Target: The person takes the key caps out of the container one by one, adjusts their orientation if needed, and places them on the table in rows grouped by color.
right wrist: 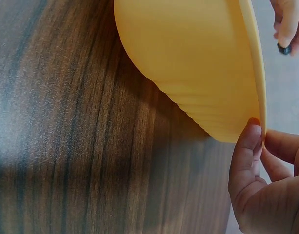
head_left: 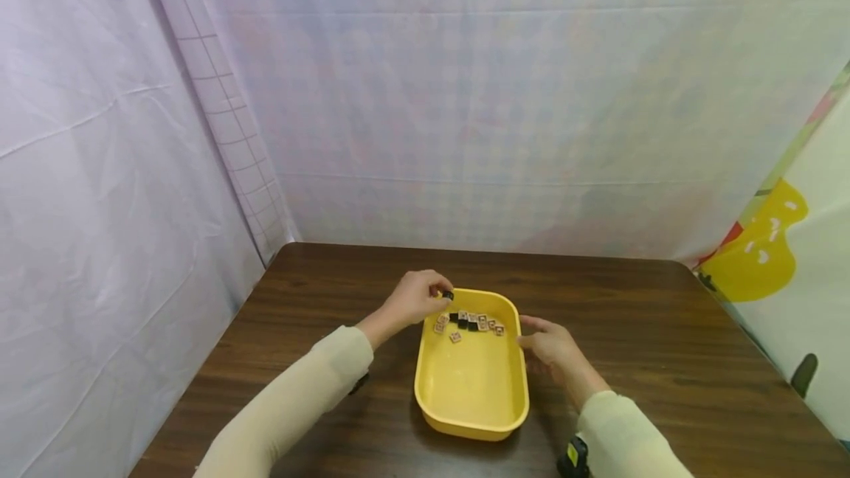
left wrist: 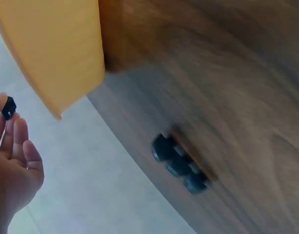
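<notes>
There it was on my feed: the left hand (head_left: pixel 417 297) had a small black block (left wrist: pixel 9 108) pinched between thumb and fingers, right up at the far left corner of the yellow tray (head_left: pixel 471 382). Over on the right side, the right hand (head_left: pixel 553 349) had the rim gripped, thumb and fingers closing on the wall from either side. I read the step in hand as dealing with the small pieces singly while the other hand steadied the tray; the next move, to my mind, called for a light pinch and clearance over that rim. And the tray's lie, seen from where I sat: its long axis ran near to far on the counter (head_left: pixel 319 282), short ends facing near and far. Inside, beige pieces (head_left: pixel 482 321) and black pieces (head_left: pixel 473 327) made a rough left-to-right band across the far half, one lone beige piece (head_left: pixel 454 337) sitting just nearer than the rest. The held block was tilted in the left wrist view, but it was so small that I couldn't settle its long axis or which way it pointed. Out on the counter, clear of the tray, that same view gave me three dark pieces (left wrist: pixel 176 165) in a row beside a brown strip, too blurred for me to name.
</notes>
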`<state>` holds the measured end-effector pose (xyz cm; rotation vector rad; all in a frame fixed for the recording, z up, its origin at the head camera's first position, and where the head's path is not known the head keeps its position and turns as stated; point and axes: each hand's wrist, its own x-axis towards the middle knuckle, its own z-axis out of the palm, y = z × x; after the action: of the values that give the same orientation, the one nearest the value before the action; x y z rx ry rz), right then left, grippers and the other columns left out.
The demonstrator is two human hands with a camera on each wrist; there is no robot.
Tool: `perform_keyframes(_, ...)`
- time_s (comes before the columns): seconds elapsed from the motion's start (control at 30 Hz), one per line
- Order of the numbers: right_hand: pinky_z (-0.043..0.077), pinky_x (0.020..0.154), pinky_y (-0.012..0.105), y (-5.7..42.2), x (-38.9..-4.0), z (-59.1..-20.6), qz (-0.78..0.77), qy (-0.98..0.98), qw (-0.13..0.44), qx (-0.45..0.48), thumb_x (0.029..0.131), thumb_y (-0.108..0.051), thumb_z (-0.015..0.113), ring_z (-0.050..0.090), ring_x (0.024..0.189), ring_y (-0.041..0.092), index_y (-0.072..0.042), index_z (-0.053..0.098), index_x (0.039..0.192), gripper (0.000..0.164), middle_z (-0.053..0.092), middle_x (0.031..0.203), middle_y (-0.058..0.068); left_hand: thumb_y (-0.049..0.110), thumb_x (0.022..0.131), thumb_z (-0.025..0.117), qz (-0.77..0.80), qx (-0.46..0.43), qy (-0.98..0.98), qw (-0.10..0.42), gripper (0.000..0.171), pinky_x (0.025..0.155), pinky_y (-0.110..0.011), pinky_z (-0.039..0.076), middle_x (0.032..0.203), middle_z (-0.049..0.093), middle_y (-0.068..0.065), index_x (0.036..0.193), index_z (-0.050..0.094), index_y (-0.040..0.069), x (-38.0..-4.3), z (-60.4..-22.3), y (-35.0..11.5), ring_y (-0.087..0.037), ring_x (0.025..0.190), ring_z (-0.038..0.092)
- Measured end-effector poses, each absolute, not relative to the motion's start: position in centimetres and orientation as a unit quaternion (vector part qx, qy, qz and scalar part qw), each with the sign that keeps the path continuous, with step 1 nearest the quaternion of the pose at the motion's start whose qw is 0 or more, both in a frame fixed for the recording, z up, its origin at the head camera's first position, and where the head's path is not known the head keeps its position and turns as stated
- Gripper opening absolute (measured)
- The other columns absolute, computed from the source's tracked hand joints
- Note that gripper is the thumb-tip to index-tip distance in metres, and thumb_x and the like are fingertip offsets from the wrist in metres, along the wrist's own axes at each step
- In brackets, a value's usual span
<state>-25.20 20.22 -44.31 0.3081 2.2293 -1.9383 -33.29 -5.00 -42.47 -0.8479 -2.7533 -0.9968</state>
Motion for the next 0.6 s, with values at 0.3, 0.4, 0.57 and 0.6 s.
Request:
perform_keyframes(0.3,0.055,0.059,0.031,20.4,-25.2,-44.4,-0.655,0.744,0.089,0.103,0.093,0.004,0.055,0.065,0.067,0.016,0.009,0.036,0.147,0.057,0.067,0.078,0.009,0.021,0.091,0.073,-0.407,-0.221,-0.885,0.051,0.026,0.072,-0.031,0.052,0.096,0.065,0.003,0.115,0.073,0.011,-32.3,-42.8,-9.7,-0.013,0.084,0.059)
perform_keyframes(0.4,0.054,0.058,0.031,20.4,-25.2,-44.5,-0.649,0.748,0.09,0.105,0.094,0.003,0.055,0.064,0.066,0.016,0.008,0.037,0.147,0.056,0.066,0.077,0.008,0.022,0.089,0.076,-0.43,-0.182,-0.883,0.05,0.026,0.072,-0.033,0.053,0.095,0.067,0.003,0.112,0.073,0.012,-32.1,-42.9,-11.5,-0.014,0.085,0.061)
perform_keyframes(0.57,0.055,0.059,0.031,20.4,-25.2,-44.4,-0.637,0.757,0.092,0.111,0.094,0.002,0.055,0.064,0.068,0.016,0.006,0.038,0.146,0.055,0.067,0.081,0.009,0.017,0.089,0.076,-0.442,-0.148,-0.883,0.064,0.025,0.074,-0.035,0.053,0.096,0.068,0.0,0.113,0.074,0.009,-32.3,-43.6,-14.4,-0.017,0.087,0.062)
perform_keyframes(0.6,0.055,0.059,0.031,20.4,-25.2,-44.4,-0.635,0.759,0.092,0.111,0.094,0.002,0.055,0.064,0.068,0.016,0.006,0.038,0.146,0.055,0.067,0.081,0.01,0.015,0.089,0.075,-0.44,-0.145,-0.884,0.066,0.025,0.076,-0.036,0.053,0.098,0.068,-0.001,0.113,0.074,0.008,-32.4,-43.8,-14.9,-0.018,0.088,0.062)
